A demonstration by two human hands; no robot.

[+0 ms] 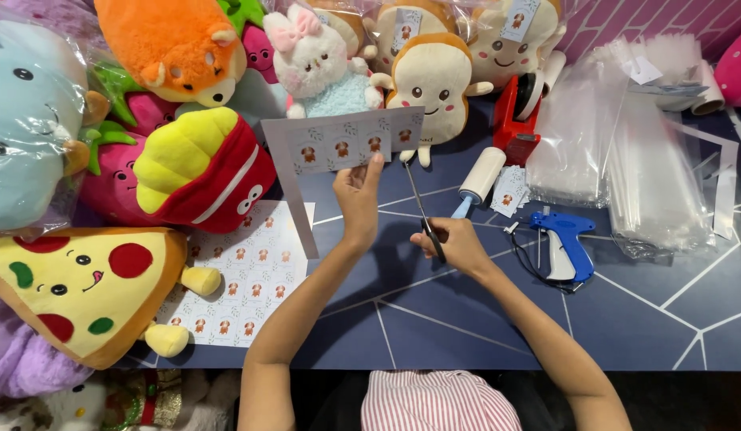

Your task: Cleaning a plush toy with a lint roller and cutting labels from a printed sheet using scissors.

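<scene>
Grey paper strip printed with small dog labels [346, 144] is pinched at its lower edge by the left hand [357, 199], long axis running left-right above the dark blue table [434, 319]. The right hand [458, 246] grips slim metal scissors [418, 203], blades pointing up towards the strip's right end.
</scene>
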